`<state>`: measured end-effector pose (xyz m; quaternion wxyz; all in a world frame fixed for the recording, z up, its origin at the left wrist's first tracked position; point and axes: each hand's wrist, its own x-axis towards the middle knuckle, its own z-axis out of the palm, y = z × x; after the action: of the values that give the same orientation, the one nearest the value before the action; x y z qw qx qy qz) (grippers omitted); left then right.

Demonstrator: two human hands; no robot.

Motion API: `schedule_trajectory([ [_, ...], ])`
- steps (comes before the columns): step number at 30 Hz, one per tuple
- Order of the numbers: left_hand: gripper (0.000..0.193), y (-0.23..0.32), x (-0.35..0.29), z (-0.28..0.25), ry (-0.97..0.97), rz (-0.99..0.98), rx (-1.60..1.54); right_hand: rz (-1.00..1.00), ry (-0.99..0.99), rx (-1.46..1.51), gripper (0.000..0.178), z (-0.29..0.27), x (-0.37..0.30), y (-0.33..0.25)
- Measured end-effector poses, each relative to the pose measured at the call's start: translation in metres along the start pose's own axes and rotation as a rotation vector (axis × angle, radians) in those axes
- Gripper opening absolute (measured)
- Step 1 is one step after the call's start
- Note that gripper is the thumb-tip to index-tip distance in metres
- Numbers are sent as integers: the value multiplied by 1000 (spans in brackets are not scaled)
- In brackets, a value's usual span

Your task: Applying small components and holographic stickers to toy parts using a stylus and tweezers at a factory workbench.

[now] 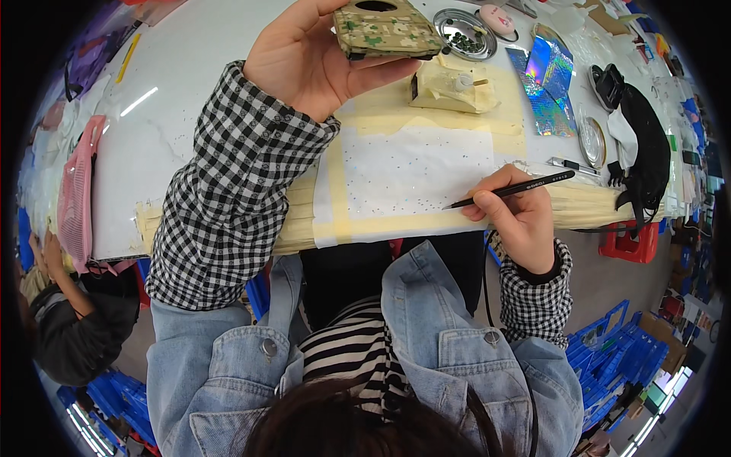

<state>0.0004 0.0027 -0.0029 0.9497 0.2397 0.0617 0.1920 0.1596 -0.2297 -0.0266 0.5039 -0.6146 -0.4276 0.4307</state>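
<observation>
My left hand point(304, 72), raised over the far side of the table, holds a camouflage-patterned phone case point(388, 32). The case has a dark round opening at its top, and the frame's upper edge cuts it off. Between the fingers of my right hand point(519, 221) is a pair of slim black tweezers point(525, 186). Their fine tip points left, down at a white sheet point(411, 164) scattered with tiny shiny specks. Whether the tip pinches a speck is too small to tell. Yellowish masking tape point(411, 225) borders the sheet along the table's near edge.
A tape-covered block point(454, 86) stands behind the sheet, near a round dish point(466, 42) of dark green bits. Iridescent pouches point(550, 76), a utility knife point(575, 164) and a black bag point(646, 145) lie at right. A pink mesh pouch point(78, 194) hangs at left, near another person point(84, 327).
</observation>
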Motion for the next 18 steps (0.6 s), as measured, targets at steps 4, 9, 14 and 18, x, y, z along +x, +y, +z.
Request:
schedule_trajectory([
  [4, 42, 0, 0, 0, -6, -3, -8, 7, 2, 4, 11, 0, 0, 0],
  [9, 42, 0, 0, 1, 1, -3, -2, 6, 4, 10, 11, 0, 0, 1],
  [14, 42, 1, -1, 1, -5, -5, -2, -3, -15, 11, 11, -1, 0, -1],
  [18, 42, 0, -2, 11, 60, 5, 48, 11, -13, 17, 11, -1, -1, -1],
])
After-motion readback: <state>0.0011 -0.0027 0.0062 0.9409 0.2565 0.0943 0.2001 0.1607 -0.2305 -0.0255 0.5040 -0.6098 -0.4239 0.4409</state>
